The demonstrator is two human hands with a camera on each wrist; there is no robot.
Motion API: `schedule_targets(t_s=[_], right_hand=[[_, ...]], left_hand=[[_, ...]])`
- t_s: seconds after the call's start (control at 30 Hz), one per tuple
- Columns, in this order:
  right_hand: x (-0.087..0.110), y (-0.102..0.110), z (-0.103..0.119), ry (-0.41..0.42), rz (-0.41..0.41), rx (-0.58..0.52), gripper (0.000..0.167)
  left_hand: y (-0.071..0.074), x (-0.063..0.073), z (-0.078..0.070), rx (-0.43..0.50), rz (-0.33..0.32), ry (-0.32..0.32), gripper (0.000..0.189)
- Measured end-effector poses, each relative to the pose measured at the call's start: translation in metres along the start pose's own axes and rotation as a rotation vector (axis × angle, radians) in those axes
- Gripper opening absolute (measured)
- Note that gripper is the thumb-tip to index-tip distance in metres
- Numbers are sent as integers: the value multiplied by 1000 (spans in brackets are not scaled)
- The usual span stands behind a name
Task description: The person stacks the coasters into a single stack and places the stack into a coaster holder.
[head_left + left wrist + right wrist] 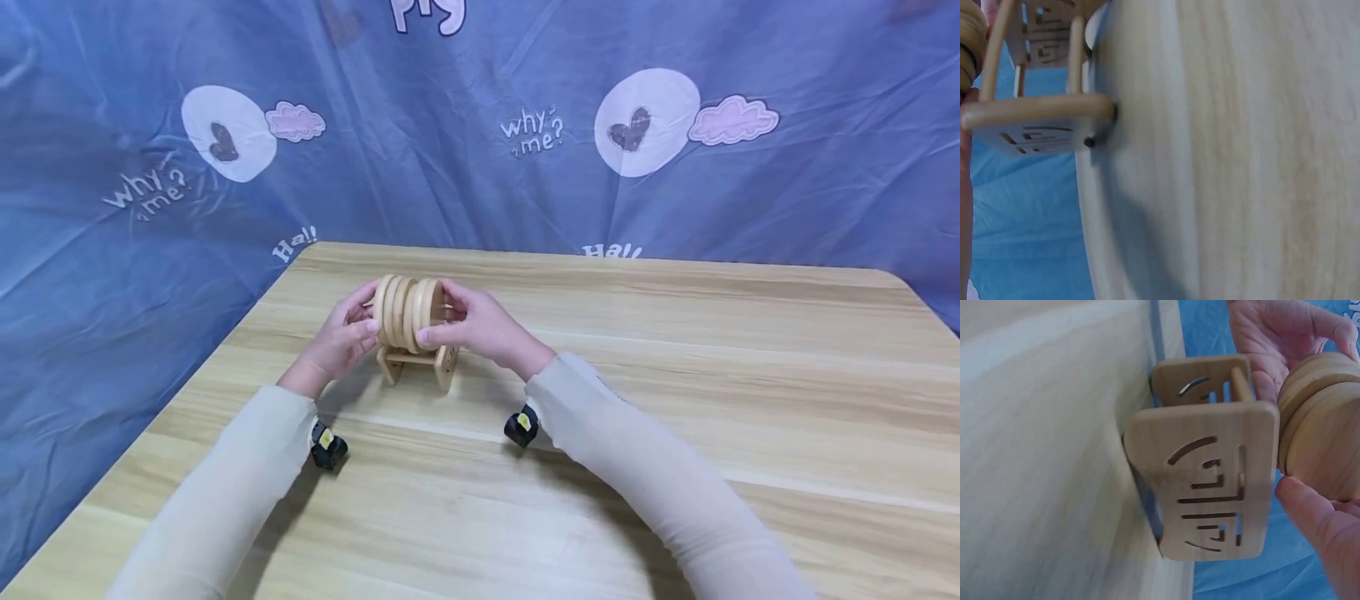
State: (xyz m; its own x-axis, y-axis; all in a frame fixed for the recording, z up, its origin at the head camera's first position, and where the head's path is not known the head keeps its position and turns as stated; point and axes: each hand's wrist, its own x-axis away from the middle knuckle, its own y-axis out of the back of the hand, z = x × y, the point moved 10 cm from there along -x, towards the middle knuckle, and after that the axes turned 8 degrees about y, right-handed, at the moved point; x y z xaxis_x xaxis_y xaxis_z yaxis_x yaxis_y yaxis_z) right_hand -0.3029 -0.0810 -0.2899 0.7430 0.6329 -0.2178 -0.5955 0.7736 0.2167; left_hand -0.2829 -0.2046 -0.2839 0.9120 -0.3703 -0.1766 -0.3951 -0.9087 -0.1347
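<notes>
Several round wooden coasters (408, 315) stand on edge in a row, close over a small wooden coaster rack (446, 367). My left hand (341, 340) holds the row's left end, thumb at the front and fingers behind. At the other end my right hand (491, 329) grips the coasters, its thumb against the lower front rim. In the right wrist view, a side panel (1210, 481) of the rack shows cut-out slots, and the coasters (1329, 437) sit just above the rack's top. Crossbars (1076, 56) join the two panels in the left wrist view.
The rack stands on a light wood-grain table (712, 375), towards its far left part. A blue printed cloth (465, 167) hangs behind the table and along its left side. Small black cameras (328, 448) are strapped at both wrists, low over the tabletop.
</notes>
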Motion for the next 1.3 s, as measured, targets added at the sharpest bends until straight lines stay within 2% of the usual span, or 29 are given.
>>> schedule_targets(t_s=[0.17, 0.37, 0.47, 0.6, 0.7, 0.93, 1.2, 1.3], right_hand=[[-5, -1, -6, 25, 8, -16, 83], [-9, -2, -6, 67, 13, 14, 89], [-10, -3, -6, 94, 12, 24, 90], [-9, 0, -8, 123, -2, 82, 84], [-8, 3, -12, 110, -16, 132, 86], [-10, 5, -17, 67, -34, 254, 97], [-12, 8, -20, 69, -43, 317, 95], [-13, 8, -23, 57, -51, 324, 94]], left_hand=[[6, -4, 4, -33, -14, 3, 66], [4, -6, 0, -33, 64, -62, 63], [5, -6, 0, -69, 90, -76, 66], [6, -8, 7, -126, 121, -45, 72], [7, -10, 13, -142, 123, -16, 75], [12, -14, 15, -215, 43, 4, 74], [18, -21, 22, -319, 39, 119, 84], [19, -23, 23, -403, 32, 152, 85]])
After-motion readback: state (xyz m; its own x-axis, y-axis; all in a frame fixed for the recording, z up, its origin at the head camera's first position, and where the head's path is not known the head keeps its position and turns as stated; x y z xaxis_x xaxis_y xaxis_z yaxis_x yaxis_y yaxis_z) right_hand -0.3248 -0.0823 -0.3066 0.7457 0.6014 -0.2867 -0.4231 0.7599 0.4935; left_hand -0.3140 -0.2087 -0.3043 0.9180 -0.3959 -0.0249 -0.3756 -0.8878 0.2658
